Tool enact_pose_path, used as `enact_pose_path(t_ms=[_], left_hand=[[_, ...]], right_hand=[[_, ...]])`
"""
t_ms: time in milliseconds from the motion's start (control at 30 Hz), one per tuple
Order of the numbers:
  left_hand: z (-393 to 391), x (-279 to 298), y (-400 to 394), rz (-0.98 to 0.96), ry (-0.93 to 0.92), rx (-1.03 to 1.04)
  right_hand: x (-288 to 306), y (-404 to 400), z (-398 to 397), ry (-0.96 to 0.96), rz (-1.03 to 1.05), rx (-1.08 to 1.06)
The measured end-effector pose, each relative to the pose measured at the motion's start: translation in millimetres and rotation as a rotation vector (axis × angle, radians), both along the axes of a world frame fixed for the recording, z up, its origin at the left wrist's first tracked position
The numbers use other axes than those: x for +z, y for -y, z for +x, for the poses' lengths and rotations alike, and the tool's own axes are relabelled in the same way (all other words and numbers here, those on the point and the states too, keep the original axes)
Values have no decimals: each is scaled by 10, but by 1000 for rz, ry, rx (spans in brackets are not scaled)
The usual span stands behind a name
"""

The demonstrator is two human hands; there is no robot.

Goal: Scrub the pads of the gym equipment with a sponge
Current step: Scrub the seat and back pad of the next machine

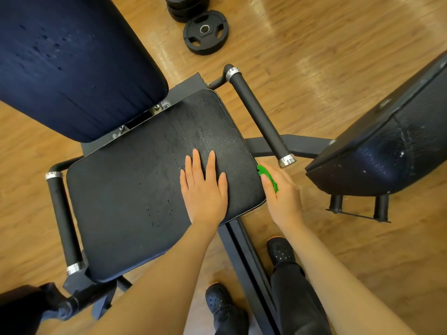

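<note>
A black seat pad (135,189) fills the middle of the head view, with wet streaks and droplets on it. My left hand (204,189) lies flat on its right part, fingers straight and spread. My right hand (281,192) grips a green sponge (266,175) against the pad's right edge; most of the sponge is hidden by the fingers. A dark blue back pad (72,61) with water drops rises at the upper left.
Black foam handles flank the seat, one (258,114) on the right and another (63,221) on the left. A second padded bench (387,151) stands at the right. Weight plates (205,32) lie on the wooden floor behind. My shoes (280,250) stand by the frame.
</note>
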State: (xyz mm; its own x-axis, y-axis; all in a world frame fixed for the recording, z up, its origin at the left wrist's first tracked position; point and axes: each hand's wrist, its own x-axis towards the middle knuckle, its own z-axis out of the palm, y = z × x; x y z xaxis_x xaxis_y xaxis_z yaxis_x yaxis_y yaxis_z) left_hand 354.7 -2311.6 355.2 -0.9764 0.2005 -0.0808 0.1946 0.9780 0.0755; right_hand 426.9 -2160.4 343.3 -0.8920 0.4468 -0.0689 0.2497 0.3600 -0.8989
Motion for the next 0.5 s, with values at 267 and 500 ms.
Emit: enact_pose_path(t_ms=[267,500], left_hand=[[-34,110,28,72,87,-26],[-54,210,755,303,40,123]], right_hand=[[225,60,160,58,90,27],[551,698,-352,-126,222,54]])
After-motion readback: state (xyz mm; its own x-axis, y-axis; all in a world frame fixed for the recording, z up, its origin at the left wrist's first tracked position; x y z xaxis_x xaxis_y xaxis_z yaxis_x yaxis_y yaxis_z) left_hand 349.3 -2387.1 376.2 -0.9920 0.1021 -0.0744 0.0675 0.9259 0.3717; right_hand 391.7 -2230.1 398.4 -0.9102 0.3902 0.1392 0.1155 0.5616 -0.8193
